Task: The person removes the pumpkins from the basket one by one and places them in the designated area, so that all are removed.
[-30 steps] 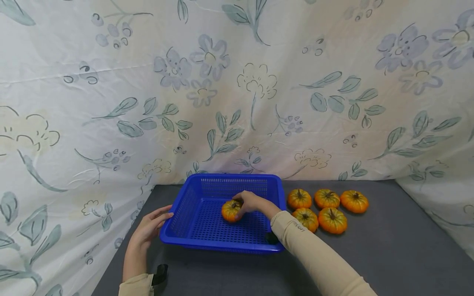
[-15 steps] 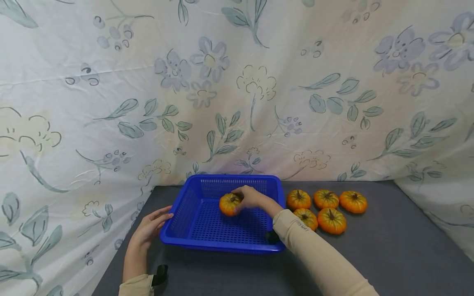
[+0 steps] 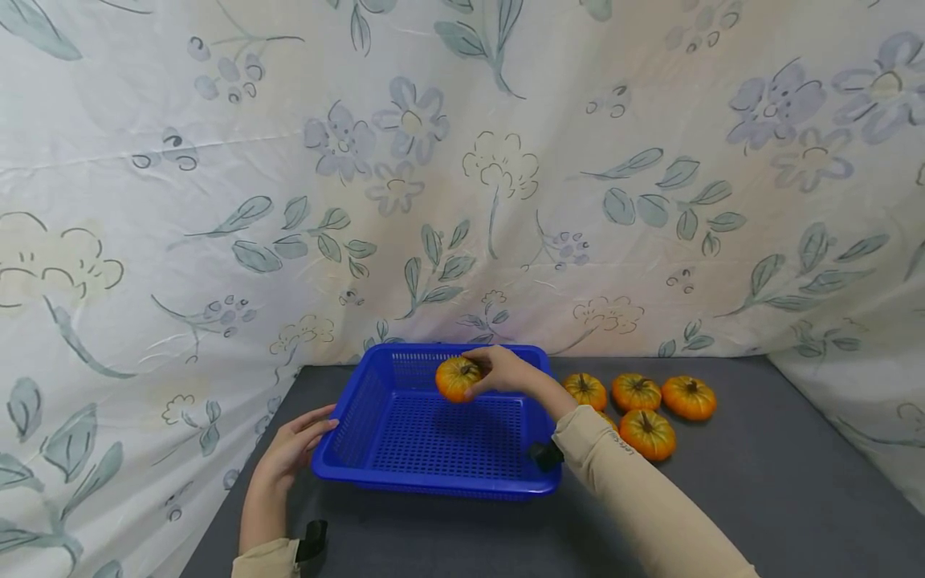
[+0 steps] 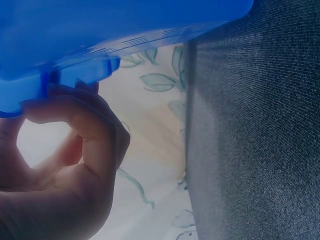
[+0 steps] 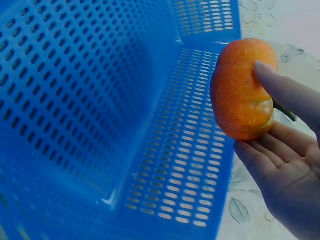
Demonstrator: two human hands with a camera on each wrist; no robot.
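Note:
A small orange pumpkin (image 3: 457, 380) hangs above the floor of the blue plastic basket (image 3: 433, 485), pinched between the thumb and fingers of my right hand (image 3: 503, 369). In the right wrist view the pumpkin (image 5: 242, 92) shows its side, with the thumb on one face and the fingertips beneath. My left hand (image 3: 292, 441) holds the basket's left rim. Seen from the left wrist, curled fingers and thumb of that hand (image 4: 85, 135) meet the basket's edge (image 4: 75, 75); the exact contact is partly hidden.
Several more pumpkins (image 3: 648, 435) stand on the dark grey table (image 3: 766, 490) right of the basket, one mostly hidden behind the right forearm. A floral cloth (image 3: 506, 201) hangs behind and along the sides. Black wrist straps (image 3: 545, 455) show at the sleeves.
My right hand has lifted the pumpkin up from the basket's floor, first slightly left, then back right. The left hand stays on the rim.

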